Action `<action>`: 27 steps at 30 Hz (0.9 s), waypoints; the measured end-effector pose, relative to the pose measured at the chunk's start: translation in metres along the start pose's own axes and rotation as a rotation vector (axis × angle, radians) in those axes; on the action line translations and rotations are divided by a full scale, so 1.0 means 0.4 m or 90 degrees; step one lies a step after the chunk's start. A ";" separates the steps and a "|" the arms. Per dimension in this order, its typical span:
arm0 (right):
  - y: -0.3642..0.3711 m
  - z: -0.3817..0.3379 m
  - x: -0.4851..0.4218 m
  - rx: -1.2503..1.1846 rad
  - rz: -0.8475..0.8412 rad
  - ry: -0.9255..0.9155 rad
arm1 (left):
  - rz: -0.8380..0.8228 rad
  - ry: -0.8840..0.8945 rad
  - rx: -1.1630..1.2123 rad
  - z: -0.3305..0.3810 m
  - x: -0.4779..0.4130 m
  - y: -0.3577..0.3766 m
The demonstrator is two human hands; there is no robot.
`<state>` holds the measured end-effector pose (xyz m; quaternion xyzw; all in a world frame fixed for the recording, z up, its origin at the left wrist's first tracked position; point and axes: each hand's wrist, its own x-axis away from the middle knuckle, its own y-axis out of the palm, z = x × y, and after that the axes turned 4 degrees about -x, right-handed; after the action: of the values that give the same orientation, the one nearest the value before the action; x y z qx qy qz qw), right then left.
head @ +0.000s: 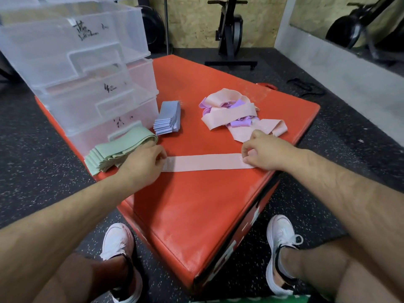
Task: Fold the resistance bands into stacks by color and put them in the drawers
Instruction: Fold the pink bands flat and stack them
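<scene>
A pink resistance band (203,162) lies flat and stretched across the red padded box (196,204). My left hand (144,161) pinches its left end and my right hand (263,153) pinches its right end. A folded green stack (115,150) rests by my left hand, touching the lowest drawer. A folded blue stack (168,118) lies behind it. A loose heap of pink and purple bands (231,114) sits at the back right of the box. Clear plastic drawers (87,84) with handwritten labels stand at the left.
The box stands on dark speckled gym flooring (32,149). My white shoes (119,243) are at the box's near corner. An exercise machine (231,33) stands behind, and a black strap (306,86) lies on the floor to the right.
</scene>
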<state>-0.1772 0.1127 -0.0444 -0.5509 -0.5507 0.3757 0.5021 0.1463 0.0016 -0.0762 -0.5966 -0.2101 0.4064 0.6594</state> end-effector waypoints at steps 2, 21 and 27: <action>-0.003 -0.003 0.002 0.015 -0.015 -0.005 | -0.012 0.005 0.011 -0.002 -0.006 0.001; -0.071 0.021 -0.060 -0.204 0.115 0.095 | -0.073 0.075 0.151 0.280 -0.209 0.032; -0.135 -0.034 -0.074 -0.499 0.172 0.079 | -0.073 0.034 0.394 0.320 -0.239 -0.014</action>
<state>-0.1796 0.0756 0.0065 -0.7891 -0.5437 0.1659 0.2328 -0.0053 0.0057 -0.0256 -0.3649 -0.0924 0.3975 0.8368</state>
